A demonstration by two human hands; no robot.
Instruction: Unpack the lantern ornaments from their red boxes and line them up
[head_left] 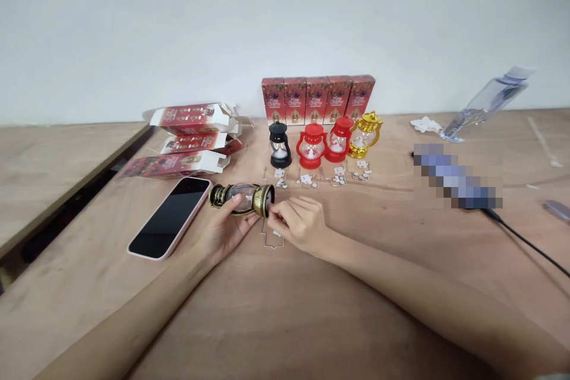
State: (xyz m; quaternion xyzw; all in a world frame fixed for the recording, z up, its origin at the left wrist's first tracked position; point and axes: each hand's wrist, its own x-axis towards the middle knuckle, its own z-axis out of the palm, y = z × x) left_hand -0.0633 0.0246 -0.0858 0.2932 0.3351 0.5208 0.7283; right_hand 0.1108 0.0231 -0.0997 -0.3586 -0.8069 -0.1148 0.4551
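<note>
My left hand [227,228] grips a small bronze and black toy lantern [243,197] lying on its side just above the wooden table [312,309]. My right hand [299,221] has its fingers pinched at the lantern's gold base end, on its right. A thin wire handle [272,241] lies on the table under my right hand. Behind stand a black lantern [280,145], two red lanterns [311,146] and a gold lantern [365,134] in a row, each with small metal parts [338,175] in front.
A row of red boxes [317,99] stands against the wall. Opened boxes [191,139] lie at the left. A pink-cased phone [170,216] rests face up beside my left hand. A clear plastic bag [485,101] and a black cable [525,240] are at the right.
</note>
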